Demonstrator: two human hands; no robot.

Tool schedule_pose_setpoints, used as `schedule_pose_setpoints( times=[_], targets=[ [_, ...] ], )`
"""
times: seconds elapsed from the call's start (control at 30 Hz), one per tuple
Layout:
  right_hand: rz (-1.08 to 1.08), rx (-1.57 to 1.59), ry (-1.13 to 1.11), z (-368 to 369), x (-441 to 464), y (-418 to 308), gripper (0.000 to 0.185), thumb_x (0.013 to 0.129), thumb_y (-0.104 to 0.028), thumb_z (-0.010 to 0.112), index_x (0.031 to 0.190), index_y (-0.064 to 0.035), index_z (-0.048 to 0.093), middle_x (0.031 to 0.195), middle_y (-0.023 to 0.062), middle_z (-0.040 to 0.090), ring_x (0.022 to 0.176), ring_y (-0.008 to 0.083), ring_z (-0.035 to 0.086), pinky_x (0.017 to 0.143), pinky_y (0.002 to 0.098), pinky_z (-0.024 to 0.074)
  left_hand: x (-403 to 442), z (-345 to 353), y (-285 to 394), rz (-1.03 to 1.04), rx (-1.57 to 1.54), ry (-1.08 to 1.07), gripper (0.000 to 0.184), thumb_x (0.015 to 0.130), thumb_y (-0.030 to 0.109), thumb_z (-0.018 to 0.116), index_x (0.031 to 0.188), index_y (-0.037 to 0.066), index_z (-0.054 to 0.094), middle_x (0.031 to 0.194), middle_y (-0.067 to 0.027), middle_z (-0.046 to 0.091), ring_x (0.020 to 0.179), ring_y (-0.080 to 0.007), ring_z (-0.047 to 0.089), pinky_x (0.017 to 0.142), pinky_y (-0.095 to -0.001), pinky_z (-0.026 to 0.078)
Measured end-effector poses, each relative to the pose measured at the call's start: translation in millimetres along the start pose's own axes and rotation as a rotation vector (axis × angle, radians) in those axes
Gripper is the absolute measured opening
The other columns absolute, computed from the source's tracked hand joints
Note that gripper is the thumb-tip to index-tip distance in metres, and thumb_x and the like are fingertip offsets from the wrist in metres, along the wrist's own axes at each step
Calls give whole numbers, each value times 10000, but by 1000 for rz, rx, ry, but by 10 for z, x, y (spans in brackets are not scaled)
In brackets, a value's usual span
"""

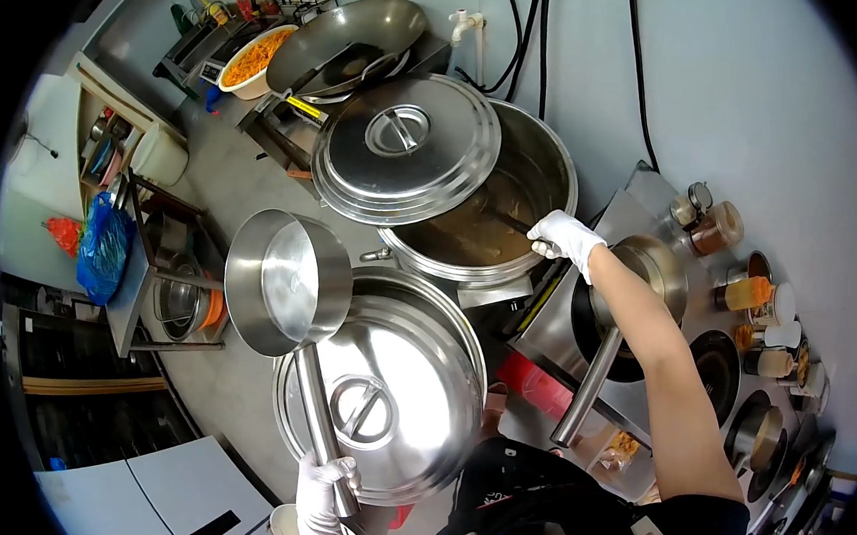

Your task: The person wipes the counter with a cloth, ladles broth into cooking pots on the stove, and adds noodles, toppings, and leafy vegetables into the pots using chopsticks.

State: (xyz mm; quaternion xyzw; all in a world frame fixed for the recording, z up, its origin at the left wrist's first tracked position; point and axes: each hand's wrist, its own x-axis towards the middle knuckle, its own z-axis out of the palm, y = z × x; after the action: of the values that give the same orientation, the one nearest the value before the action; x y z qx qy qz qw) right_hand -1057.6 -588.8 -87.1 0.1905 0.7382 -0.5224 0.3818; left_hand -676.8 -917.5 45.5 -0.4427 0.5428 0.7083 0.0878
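Note:
My left hand [326, 496], in a white glove, is closed around the long handle of a steel saucepan [239, 287]. The saucepan is tilted with its inside showing, partly over a lidded steel pot [426, 403]. In another white glove, my right hand [565, 239] grips the dark handle of a ladle [511, 222] at the rim of a large stockpot [561, 164]. The ladle's head is down in brown broth [456, 235] and cannot be made out. A wide steel lid [443, 165] covers the far left part of the stockpot's mouth.
A second saucepan [663, 260] stands on the stove at right, under my right forearm. Seasoning jars [740, 295] line the wall. Behind the stockpot are a wok [377, 28] and a basin of orange shreds [235, 81]. A metal rack [139, 292] with a blue bag [106, 246] stands left.

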Motion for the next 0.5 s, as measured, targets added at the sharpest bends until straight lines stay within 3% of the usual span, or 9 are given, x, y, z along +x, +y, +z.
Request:
schedule_pose_setpoints(
  times=[0.07,0.17,0.43,0.5],
  targets=[
    [120,288,-51,-95,75,125,129,916,-103,521,820,-20,542,658,51,562,467,74,477,372,206,357,-15,2,13,6,9,-7,255,708,58,682,875,-42,517,590,-79,521,460,-174,526,426,-288,446],
    [127,412,-124,-200,-29,297,117,927,-113,513,842,-35,535,680,44,564,473,58,467,386,198,365,-42,-20,13,-4,57,-24,247,714,60,671,873,-45,514,589,-79,523,465,-173,526,429,-287,443],
    [-36,229,-93,-456,-1435,235,119,931,-125,482,842,-57,523,672,-3,536,485,41,439,408,183,347,-36,28,13,-1,130,-89,240,723,65,663,892,-32,523,599,-81,539,475,-164,531,436,-278,444],
    [-32,354,-136,-623,-1607,374,128,908,-115,531,837,-12,555,683,46,563,478,72,477,388,198,364,-24,50,16,-9,155,-115,237,727,67,661,902,-27,531,598,-77,540,474,-160,532,436,-276,443]
  ],
)
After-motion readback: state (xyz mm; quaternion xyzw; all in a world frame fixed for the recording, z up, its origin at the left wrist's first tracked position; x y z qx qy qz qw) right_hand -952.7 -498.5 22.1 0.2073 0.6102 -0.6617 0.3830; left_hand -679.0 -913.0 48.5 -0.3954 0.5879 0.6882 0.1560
